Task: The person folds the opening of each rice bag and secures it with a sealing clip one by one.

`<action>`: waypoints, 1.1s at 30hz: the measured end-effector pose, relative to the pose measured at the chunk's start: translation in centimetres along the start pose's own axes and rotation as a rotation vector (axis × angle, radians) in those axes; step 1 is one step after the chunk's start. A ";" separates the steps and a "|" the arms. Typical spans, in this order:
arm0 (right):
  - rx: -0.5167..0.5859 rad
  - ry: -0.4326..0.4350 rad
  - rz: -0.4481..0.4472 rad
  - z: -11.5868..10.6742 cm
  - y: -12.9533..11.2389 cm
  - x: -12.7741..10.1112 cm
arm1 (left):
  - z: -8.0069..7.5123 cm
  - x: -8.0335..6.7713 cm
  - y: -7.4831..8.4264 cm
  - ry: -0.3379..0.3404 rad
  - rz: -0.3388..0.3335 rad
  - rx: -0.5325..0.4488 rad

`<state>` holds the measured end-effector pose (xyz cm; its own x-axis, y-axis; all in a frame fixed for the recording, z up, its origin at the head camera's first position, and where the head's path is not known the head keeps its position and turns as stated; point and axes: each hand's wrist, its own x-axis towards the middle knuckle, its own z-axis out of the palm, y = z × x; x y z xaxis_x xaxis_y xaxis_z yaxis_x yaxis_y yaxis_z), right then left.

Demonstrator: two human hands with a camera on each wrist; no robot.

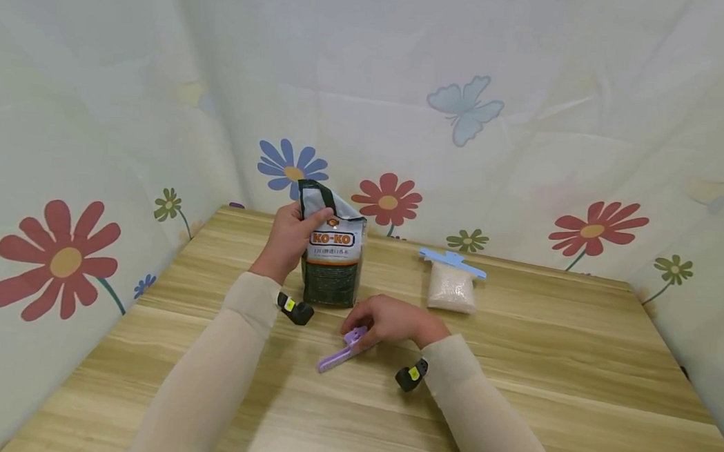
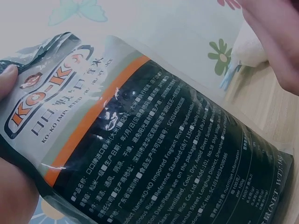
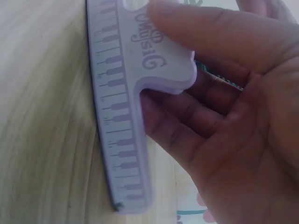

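**A:** Where's the rice bag [image 1: 332, 255] at?

**B:** Upright on the worktop [image 1: 546, 375], left hand [image 1: 288, 239] pinching its open top. Right hand [image 1: 390, 321] fingers wrapped round the purple clip [image 1: 343, 351] just in front.

**A:** Next?

**B:** Probably lift the clip to the bag's mouth.

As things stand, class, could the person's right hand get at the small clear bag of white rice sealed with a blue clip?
Probably yes: bare wooden table separates the right hand from the clear rice bag, though that hand grips a purple clip.
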<state>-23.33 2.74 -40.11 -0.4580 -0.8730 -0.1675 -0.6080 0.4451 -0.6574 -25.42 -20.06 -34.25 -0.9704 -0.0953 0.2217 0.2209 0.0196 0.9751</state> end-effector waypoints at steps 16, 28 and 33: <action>-0.109 0.056 -0.045 -0.5 -0.7 -1.0 | -0.1 -0.3 0.5 -0.010 -0.019 0.023; -0.081 0.199 -0.068 -1.5 -1.1 -1.8 | -0.1 -0.6 0.9 -0.024 -0.024 0.041; -0.047 0.236 -0.070 -1.8 -1.2 -2.1 | -0.2 -0.5 0.7 -0.026 -0.021 0.037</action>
<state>-22.84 4.43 -37.64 -0.5490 -0.8338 0.0575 -0.6705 0.3983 -0.6259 -24.78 -20.17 -33.65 -0.9772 -0.0702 0.2004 0.1968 0.0548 0.9789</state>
